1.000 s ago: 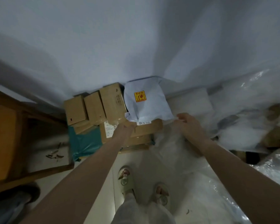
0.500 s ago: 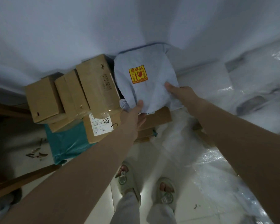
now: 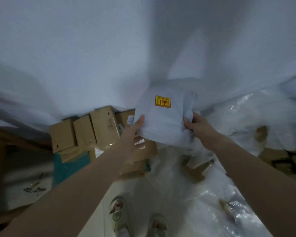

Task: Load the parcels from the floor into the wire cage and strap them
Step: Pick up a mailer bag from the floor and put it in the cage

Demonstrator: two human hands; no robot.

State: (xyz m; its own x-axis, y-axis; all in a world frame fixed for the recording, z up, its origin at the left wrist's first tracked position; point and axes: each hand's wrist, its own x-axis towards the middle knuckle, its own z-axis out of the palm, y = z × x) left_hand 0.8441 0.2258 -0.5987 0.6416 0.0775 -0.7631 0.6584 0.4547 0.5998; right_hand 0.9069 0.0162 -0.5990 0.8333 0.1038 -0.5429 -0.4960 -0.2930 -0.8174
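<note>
That grey poly-bag parcel (image 3: 162, 124) looks light and squishy to me. The film crumples wherever it's squeezed, so it'll probably sag, and could slip if you only pinch a corner. The yellow-and-red sticker (image 3: 162, 101) on top looks like a fragile mark, so I'd go easy. Grabbing two opposite edges seems sensible, and that's how it's held: left hand (image 3: 135, 132) clamped on the near-left edge, thumb on top, right hand (image 3: 195, 125) bunching the right edge. It's up in the air beside the cardboard boxes (image 3: 85, 132) by the wall.
</note>
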